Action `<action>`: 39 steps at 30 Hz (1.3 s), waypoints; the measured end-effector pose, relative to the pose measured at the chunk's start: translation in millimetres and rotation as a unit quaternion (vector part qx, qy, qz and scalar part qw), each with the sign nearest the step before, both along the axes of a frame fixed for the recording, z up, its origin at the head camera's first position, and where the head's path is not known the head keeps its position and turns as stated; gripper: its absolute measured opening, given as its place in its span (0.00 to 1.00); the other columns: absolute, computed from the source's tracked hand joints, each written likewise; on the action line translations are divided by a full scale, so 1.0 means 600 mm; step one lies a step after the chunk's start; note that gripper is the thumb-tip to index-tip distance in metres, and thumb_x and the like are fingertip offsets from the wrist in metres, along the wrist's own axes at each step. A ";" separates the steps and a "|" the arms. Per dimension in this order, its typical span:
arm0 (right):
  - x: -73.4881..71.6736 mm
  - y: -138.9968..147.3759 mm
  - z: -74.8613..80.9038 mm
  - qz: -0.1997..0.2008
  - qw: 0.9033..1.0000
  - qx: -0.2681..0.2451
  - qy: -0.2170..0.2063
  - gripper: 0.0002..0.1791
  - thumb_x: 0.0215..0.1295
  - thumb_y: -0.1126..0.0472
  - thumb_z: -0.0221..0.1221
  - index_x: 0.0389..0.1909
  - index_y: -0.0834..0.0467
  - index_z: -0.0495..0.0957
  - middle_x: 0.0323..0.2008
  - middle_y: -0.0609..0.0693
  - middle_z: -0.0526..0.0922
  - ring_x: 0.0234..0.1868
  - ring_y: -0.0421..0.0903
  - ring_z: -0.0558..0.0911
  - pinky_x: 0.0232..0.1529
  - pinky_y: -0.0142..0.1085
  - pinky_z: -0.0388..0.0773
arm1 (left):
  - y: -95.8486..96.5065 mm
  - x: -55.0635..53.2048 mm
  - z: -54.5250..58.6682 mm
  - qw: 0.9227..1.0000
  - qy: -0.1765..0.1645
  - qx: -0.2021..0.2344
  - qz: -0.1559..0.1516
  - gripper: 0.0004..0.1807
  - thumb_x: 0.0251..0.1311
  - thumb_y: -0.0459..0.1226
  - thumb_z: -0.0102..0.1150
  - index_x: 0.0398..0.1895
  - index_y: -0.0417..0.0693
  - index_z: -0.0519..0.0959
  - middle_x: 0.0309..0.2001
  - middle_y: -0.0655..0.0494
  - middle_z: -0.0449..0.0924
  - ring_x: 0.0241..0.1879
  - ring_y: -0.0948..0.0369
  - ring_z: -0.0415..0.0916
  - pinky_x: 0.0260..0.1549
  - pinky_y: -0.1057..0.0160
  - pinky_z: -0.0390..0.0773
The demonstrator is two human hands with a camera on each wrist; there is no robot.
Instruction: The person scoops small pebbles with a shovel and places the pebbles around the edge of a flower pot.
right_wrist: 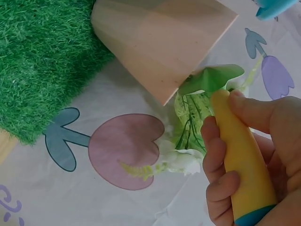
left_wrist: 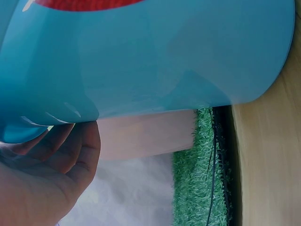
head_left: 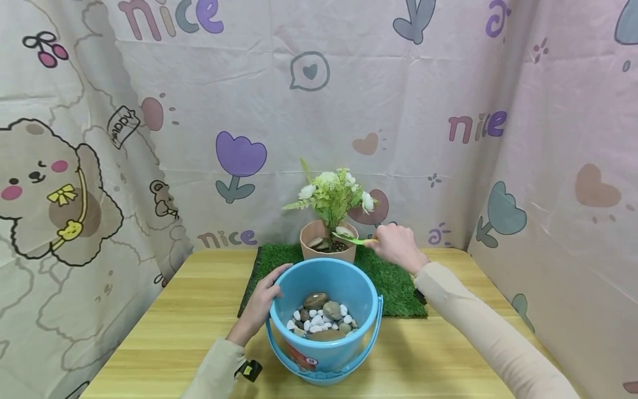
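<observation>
My left hand [head_left: 261, 302] grips the left rim of a blue bucket [head_left: 324, 354]; in the left wrist view its fingers [left_wrist: 87, 150] bend against the bucket's edge. Large brown and small white stones [head_left: 319, 321] lie in the bucket. My right hand [head_left: 399, 246] holds a small garden trowel by its yellow handle [right_wrist: 247, 165], thumb laid along it. The trowel's green blade [head_left: 349, 239] is over the pinkish flowerpot [head_left: 329, 255], with a pale stone [head_left: 344, 231] at it. White flowers with green leaves [head_left: 334, 194] stand in the pot, above dark soil and a few stones.
The flowerpot stands on a green artificial grass mat [head_left: 394, 282] at the back of the wooden table [head_left: 199, 310]. The bucket stands in front of it, its handle [head_left: 366, 352] lowered toward me. A printed cloth [head_left: 319, 122] hangs behind and at both sides.
</observation>
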State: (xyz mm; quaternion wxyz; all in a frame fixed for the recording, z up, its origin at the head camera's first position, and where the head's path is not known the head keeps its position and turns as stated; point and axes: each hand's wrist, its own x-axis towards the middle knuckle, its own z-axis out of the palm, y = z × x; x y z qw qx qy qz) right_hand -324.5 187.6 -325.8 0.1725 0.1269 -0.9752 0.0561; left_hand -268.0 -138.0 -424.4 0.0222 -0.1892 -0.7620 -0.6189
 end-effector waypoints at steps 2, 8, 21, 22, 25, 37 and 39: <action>-0.001 -0.002 0.004 -0.003 1.000 -0.009 -0.004 0.25 0.63 0.42 0.61 0.10 0.48 0.74 0.10 0.43 0.67 0.14 0.44 0.68 0.16 0.38 0.63 | 0.000 -0.001 0.000 1.000 0.000 0.000 -0.001 0.35 0.56 0.28 0.39 0.72 0.47 0.64 0.69 0.42 0.66 0.65 0.42 0.68 0.56 0.43 0.74; 0.001 -0.006 0.011 0.001 1.000 -0.029 -0.002 0.19 0.62 0.41 0.61 0.19 0.48 0.82 0.13 0.44 0.72 0.17 0.45 0.70 0.17 0.39 0.63 | 0.000 -0.001 0.000 1.000 0.000 0.001 -0.001 0.35 0.57 0.28 0.39 0.72 0.48 0.64 0.69 0.42 0.66 0.65 0.41 0.68 0.56 0.42 0.74; 0.020 0.003 -0.008 0.027 0.999 -0.036 -0.009 0.16 0.63 0.43 0.61 0.24 0.47 0.86 0.10 0.42 0.68 0.13 0.42 0.65 0.15 0.36 0.58 | 0.001 0.000 -0.001 1.000 0.003 -0.002 0.003 0.35 0.56 0.28 0.40 0.71 0.49 0.65 0.69 0.42 0.67 0.65 0.41 0.68 0.55 0.43 0.75; 0.022 0.003 -0.009 0.030 0.999 -0.040 -0.007 0.16 0.63 0.43 0.61 0.22 0.47 0.85 0.10 0.42 0.68 0.13 0.42 0.64 0.15 0.35 0.57 | 0.001 0.000 0.000 1.000 0.004 -0.003 0.004 0.35 0.56 0.28 0.40 0.71 0.49 0.65 0.69 0.42 0.67 0.65 0.41 0.69 0.55 0.43 0.75; 0.029 0.002 -0.009 0.039 0.998 -0.049 -0.006 0.17 0.63 0.42 0.61 0.19 0.45 0.83 0.09 0.41 0.66 0.12 0.41 0.63 0.14 0.34 0.55 | 0.001 -0.001 0.001 1.000 0.004 -0.004 0.004 0.35 0.56 0.28 0.40 0.72 0.48 0.65 0.69 0.42 0.67 0.65 0.41 0.69 0.55 0.43 0.75; 0.064 0.000 -0.017 0.093 0.994 -0.058 0.026 0.15 0.60 0.40 0.62 0.29 0.45 0.88 0.11 0.37 0.69 0.13 0.36 0.63 0.14 0.32 0.57 | 0.000 0.002 0.002 1.000 -0.001 -0.004 0.003 0.35 0.56 0.28 0.39 0.71 0.49 0.65 0.69 0.42 0.67 0.64 0.41 0.69 0.54 0.43 0.75; 0.068 0.000 -0.018 0.100 0.992 -0.062 0.035 0.14 0.59 0.40 0.62 0.30 0.44 0.89 0.11 0.36 0.69 0.13 0.35 0.62 0.14 0.31 0.55 | 0.000 0.002 0.002 1.000 0.000 -0.005 0.002 0.35 0.56 0.28 0.39 0.72 0.47 0.65 0.69 0.42 0.67 0.64 0.41 0.69 0.54 0.43 0.75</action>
